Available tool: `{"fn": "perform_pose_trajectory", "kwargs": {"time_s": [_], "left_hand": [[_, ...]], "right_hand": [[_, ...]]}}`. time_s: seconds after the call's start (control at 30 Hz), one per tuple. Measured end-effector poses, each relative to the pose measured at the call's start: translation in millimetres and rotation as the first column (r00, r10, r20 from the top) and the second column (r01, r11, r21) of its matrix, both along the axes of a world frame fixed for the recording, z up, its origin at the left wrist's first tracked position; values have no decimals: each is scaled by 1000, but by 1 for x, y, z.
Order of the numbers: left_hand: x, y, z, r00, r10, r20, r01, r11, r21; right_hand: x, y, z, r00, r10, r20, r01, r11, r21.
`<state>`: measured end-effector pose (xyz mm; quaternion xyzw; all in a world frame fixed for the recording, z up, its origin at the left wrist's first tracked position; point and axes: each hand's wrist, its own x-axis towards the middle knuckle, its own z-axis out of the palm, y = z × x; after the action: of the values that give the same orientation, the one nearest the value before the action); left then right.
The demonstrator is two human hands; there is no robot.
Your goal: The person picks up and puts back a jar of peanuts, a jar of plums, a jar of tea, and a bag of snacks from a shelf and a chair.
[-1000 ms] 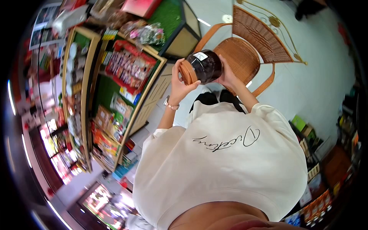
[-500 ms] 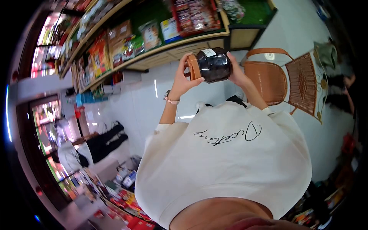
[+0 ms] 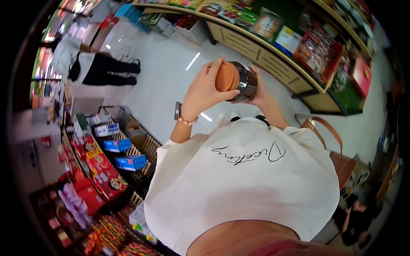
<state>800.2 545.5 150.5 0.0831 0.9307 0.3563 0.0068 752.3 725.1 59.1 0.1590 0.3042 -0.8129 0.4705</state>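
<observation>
A dark jar point(image 3: 246, 84) with an orange-brown lid point(image 3: 227, 77) is held on its side between both hands, in front of the white shirt. My left hand point(image 3: 207, 87) is wrapped round the lid end, its thumb and fingers on the lid. It wears a watch and a bracelet at the wrist. At the other end, my right hand point(image 3: 261, 90) grips the dark body of the jar, its palm partly hidden behind it. The label is out of sight.
A wooden display shelf point(image 3: 273, 64) with packaged goods runs across the top right. At the lower left are racks with blue boxes point(image 3: 131, 162) and red packages. A person point(image 3: 92, 66) stands at the upper left, another point(image 3: 356, 217) at the lower right. A brown chair point(image 3: 341, 166) is at the right.
The view has turned, so the shelf has shifted right and the lower-left racks show more. The jar has turned so that its lid faces the camera more. Both hands still hold it.
</observation>
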Motion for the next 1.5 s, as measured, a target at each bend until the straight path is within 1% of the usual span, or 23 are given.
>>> {"fn": "perform_pose_trajectory", "kwargs": {"time_s": [0.13,0.23,0.33,0.43,0.47,0.5,0.53,0.6,0.7,0.77,0.8,0.87,0.93,1.0,1.03,1.13,1.2,1.23,1.27,1.3,1.37,1.47,1.5], "left_hand": [[4,-31,7,988,134,-75,-139,988,-62],[2,-48,21,974,206,-100,-218,967,-132],[-13,-67,27,963,256,-86,-262,962,-77],[-49,-97,20,953,254,-166,-258,966,-7],[-63,-108,14,947,247,-205,-249,968,16],[-80,-120,11,949,254,-185,-242,967,84],[-95,-133,7,951,263,-162,-239,959,153],[-123,-156,-4,950,280,-141,-234,932,277],[-172,-195,-26,925,320,-203,-197,863,465],[-201,-209,-43,891,381,-244,-144,750,645],[-210,-218,-51,920,365,-143,-171,702,691],[-231,-235,-64,906,405,-122,-206,675,708],[-246,-247,-65,867,472,-161,-225,659,718],[-250,-278,-64,883,383,-272,-279,893,353],[-249,-292,-64,895,323,-307,-295,946,135],[-249,-323,-95,799,516,-307,-391,835,387],[-255,-349,-111,761,644,-72,-340,492,802],[-262,-366,-118,756,652,60,-293,254,922],[-278,-384,-114,717,696,39,-221,174,960],[-286,-400,-116,681,729,73,-251,138,958],[-316,-440,-119,600,798,-55,-209,222,952],[-349,-502,-93,674,738,21,-268,218,938],[-356,-521,-92,687,726,17,-285,249,926]], "right_hand": [[-22,-47,-26,986,166,27,-154,957,-246],[-39,-87,-30,987,148,62,-96,856,-508],[-62,-119,-21,983,168,70,-116,876,-468],[-93,-145,-11,952,73,-298,-152,956,-250],[-115,-150,-28,982,158,-101,-186,881,-436],[-133,-159,-31,859,81,-505,-236,938,-252],[-149,-168,-33,571,59,-819,-196,978,-67],[-186,-187,-36,344,30,-939,-206,978,-44],[-236,-232,-27,699,137,-702,-314,941,-129],[-268,-258,-20,830,233,-507,-359,918,-166],[-285,-270,-16,867,281,-411,-379,909,-176],[-315,-293,-9,909,368,-194,-404,893,-199],[-334,-319,-4,846,533,-19,-525,828,-198],[-362,-345,4,727,668,161,-620,739,-264],[-367,-364,21,738,674,35,-664,735,-137],[-392,-420,46,622,781,-61,-782,623,7],[-403,-462,30,642,744,-185,-752,658,32],[-412,-483,16,657,624,-423,-627,764,152],[-422,-507,9,596,486,-640,-460,859,224],[-429,-527,6,470,348,-812,-266,932,246],[-451,-562,11,481,319,-816,-399,909,120],[-477,-614,21,468,242,-850,-486,874,-19],[-489,-627,26,375,231,-898,-493,870,18]]}}
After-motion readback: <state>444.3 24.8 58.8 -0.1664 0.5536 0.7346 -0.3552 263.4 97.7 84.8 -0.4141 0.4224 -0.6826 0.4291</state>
